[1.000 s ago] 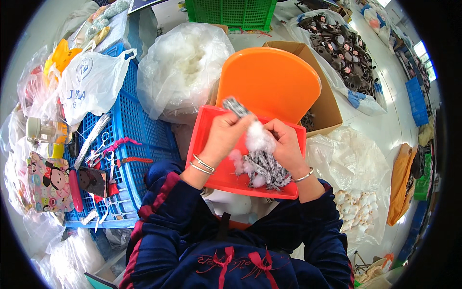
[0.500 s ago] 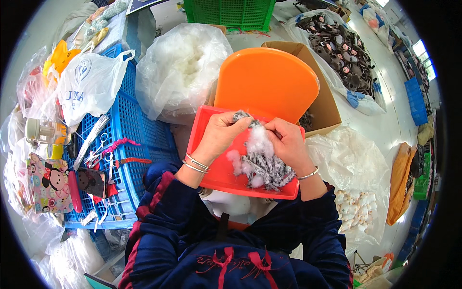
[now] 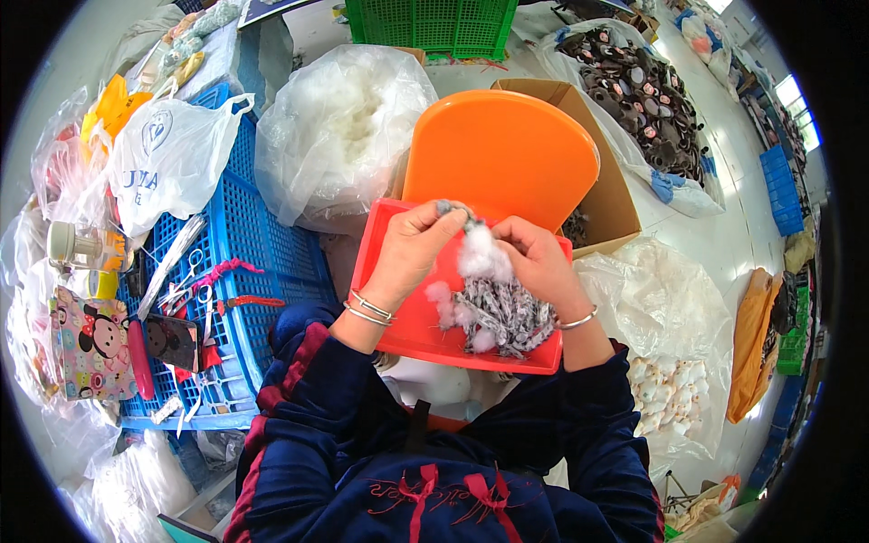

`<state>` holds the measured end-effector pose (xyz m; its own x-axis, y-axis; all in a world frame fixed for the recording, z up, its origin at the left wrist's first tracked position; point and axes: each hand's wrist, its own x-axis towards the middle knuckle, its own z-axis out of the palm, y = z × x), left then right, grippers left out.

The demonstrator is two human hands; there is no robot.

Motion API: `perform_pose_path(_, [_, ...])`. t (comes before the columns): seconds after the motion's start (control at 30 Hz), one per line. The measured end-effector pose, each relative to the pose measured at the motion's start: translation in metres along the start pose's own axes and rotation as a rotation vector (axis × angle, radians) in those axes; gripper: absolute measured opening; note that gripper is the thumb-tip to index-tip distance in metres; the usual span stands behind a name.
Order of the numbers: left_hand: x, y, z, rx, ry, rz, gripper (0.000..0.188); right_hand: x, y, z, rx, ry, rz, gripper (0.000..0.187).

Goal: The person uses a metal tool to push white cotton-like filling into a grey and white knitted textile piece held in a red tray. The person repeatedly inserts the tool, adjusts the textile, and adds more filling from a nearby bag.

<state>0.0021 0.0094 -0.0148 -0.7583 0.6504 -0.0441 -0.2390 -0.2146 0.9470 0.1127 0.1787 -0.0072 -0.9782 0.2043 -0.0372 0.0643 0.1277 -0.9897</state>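
Between my fingers, above a red tray [image 3: 407, 321], is a small grey fuzzy fabric piece [image 3: 450, 209]. My left hand [image 3: 407, 249] pinches it between thumb and fingers. A tuft of white stuffing fibre [image 3: 484, 258] hangs just beneath it, against the fingers of my right hand [image 3: 534, 258]. Those fingers are closed at the tuft's upper edge; their tips are partly hidden. In the tray lies a heap of grey-and-white fuzzy pieces [image 3: 511, 317], with small pinkish-white fibre clumps [image 3: 448, 312] at its left side.
An orange stool seat [image 3: 502, 154] stands just beyond the tray, before a cardboard box [image 3: 615, 204]. A clear bag of white stuffing [image 3: 348, 127] is behind left. Blue crates [image 3: 262, 235] at left carry scissors [image 3: 192, 269] and bags. At right lies a plastic bag of small white pieces [image 3: 670, 389].
My right hand has moved slightly, its wrist a little lower and to the left. The white tuft has shifted a little under the fabric piece. My left hand keeps its pinch.
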Motion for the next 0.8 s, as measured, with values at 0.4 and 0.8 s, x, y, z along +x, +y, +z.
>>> perform_pose_path(0.4, [-0.002,-0.012,0.008,0.143,-0.320,-0.271,0.019,-0.003,-0.019,-0.008,0.151,0.039,0.084,0.014])
perform_pose_path(0.8, [-0.004,-0.011,0.009,0.262,-0.500,-0.158,0.026,-0.004,0.003,-0.009,-0.060,-0.019,-0.046,0.013])
